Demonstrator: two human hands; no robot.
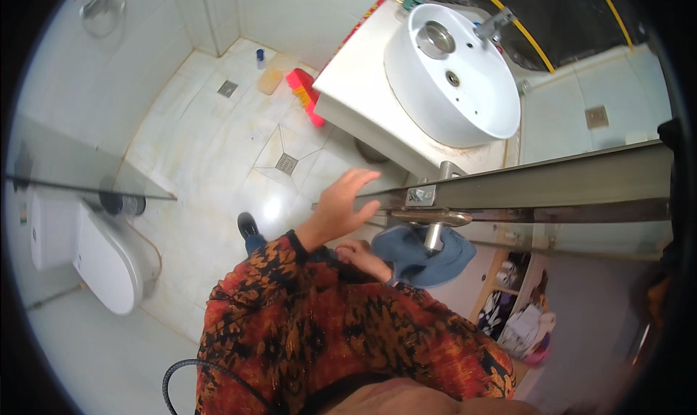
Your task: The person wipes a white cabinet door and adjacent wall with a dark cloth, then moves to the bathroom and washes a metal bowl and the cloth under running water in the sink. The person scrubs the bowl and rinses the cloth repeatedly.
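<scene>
My left hand [346,205] is raised in front of me, with fingers and thumb apart and nothing between them. It is close to the edge of a door [517,194], short of the metal latch plate [421,195]. Lower down, near my waist, is my right hand [359,257], its fingers curled. Whether anything is inside them is hidden. A blue cloth item [454,260] hangs from the door's lever handle [434,235], right beside my right wrist. The lever on the door's other face [451,170] shows above the latch plate.
Beyond the door, a white counter [354,83] bears an oval basin [474,110] with a metal bowl [435,39] inside. A toilet [103,257] and glass panel [81,170] stand left. A red-and-yellow object [305,93] lies on the tiled floor [212,137]. Shelves with clothes [525,330] are right.
</scene>
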